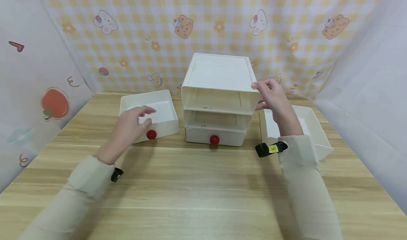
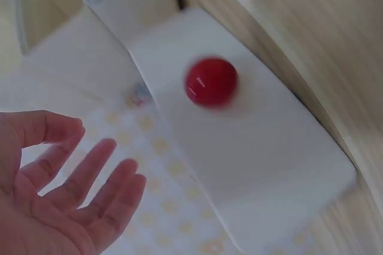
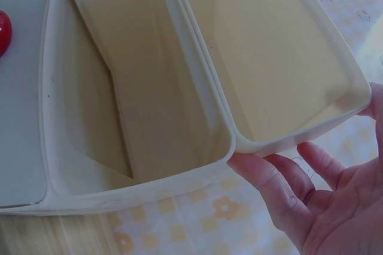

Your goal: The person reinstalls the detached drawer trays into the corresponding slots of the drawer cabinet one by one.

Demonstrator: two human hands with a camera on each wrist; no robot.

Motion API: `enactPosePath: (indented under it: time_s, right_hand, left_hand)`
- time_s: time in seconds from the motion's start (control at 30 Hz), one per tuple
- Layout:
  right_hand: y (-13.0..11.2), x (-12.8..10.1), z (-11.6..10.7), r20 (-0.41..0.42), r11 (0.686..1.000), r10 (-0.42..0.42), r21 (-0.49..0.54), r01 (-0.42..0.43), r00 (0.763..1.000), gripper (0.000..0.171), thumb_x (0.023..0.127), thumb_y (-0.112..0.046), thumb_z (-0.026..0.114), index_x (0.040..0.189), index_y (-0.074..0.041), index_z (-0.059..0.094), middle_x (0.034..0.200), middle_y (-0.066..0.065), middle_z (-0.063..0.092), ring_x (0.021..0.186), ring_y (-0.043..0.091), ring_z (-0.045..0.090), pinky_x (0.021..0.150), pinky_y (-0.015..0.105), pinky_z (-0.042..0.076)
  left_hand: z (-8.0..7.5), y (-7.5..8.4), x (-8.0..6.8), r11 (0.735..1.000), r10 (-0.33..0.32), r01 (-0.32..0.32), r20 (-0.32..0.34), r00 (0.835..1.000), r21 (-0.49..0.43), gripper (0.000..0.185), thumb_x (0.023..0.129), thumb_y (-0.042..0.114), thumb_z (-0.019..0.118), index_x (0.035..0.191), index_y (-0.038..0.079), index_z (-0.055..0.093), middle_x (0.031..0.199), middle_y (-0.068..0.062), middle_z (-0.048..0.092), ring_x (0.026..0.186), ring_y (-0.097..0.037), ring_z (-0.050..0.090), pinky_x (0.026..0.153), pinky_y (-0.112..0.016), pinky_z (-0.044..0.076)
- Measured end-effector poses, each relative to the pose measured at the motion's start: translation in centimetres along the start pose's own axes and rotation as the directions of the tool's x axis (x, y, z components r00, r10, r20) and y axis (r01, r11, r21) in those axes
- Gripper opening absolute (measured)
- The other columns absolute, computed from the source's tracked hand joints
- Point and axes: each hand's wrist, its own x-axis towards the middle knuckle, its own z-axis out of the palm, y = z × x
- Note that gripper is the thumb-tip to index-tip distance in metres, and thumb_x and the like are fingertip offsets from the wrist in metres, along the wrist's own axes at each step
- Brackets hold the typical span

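A white drawer cabinet (image 1: pixel 222 70) stands in the middle of the table, with two open slots above a closed bottom drawer (image 1: pixel 198 136) that has a round red knob (image 1: pixel 214 139). My right hand (image 1: pixel 272 99) grips the right side of the top section, fingertips on its upper corner and side wall. In the right wrist view, the fingers (image 3: pixel 269 177) touch the outer wall near the seam between the sections. My left hand (image 1: pixel 128 129) hovers over a pulled-out white drawer (image 1: pixel 165 129) at the left, fingers loosely bent and holding nothing. That drawer's red knob (image 2: pixel 211 81) faces the front.
Another white drawer (image 1: pixel 313 127) lies on the table right of the cabinet, partly hidden by my right arm. Behind stands a yellow checked cloth (image 1: pixel 219 24) with cartoon animals. White cloth sides (image 1: pixel 31 74) flank the wooden table (image 1: pixel 190 190).
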Motion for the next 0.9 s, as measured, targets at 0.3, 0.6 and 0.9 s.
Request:
enactPosePath:
  time_s: [0.3,0.6,0.9]
  right_hand:
    - [0.0,-0.1,-0.1,0.011,1.0,0.009,0.002,-0.009,1.0,0.021,0.09,-0.034,0.05,0.094,-0.015,0.044,0.106,-0.001,0.039,0.067,0.01,0.053,0.053,0.02,0.053]
    - [0.2,-0.1,-0.1,0.012,1.0,0.01,-0.007,-0.01,1.0,0.019,0.091,-0.032,0.048,0.094,-0.014,0.044,0.109,-0.002,0.039,0.067,0.009,0.052,0.053,0.019,0.053]
    - [0.0,-0.1,0.0,0.018,1.0,0.004,-0.007,-0.003,1.0,0.024,0.09,-0.035,0.051,0.095,-0.014,0.042,0.109,0.0,0.039,0.067,0.008,0.054,0.053,0.019,0.053]
  left_hand:
    - [-2.5,-6.2,1.3,0.986,-0.162,0.161,0.031,0.986,0.03,0.047,0.091,0.014,0.049,0.135,-0.001,0.042,0.129,-0.034,0.046,0.105,-0.049,0.052,0.076,-0.055,0.046]
    - [-2.9,-10.6,1.8,0.917,-0.328,0.372,0.258,0.909,-0.144,0.063,0.095,0.022,0.046,0.143,-0.008,0.019,0.127,-0.04,0.043,0.091,-0.037,0.064,0.078,-0.043,0.056]
    - [-2.5,-12.2,0.9,0.798,-0.368,0.492,0.364,0.856,-0.349,0.069,0.097,0.029,0.043,0.144,-0.01,0.012,0.134,-0.039,0.034,0.082,-0.01,0.063,0.077,-0.03,0.057]
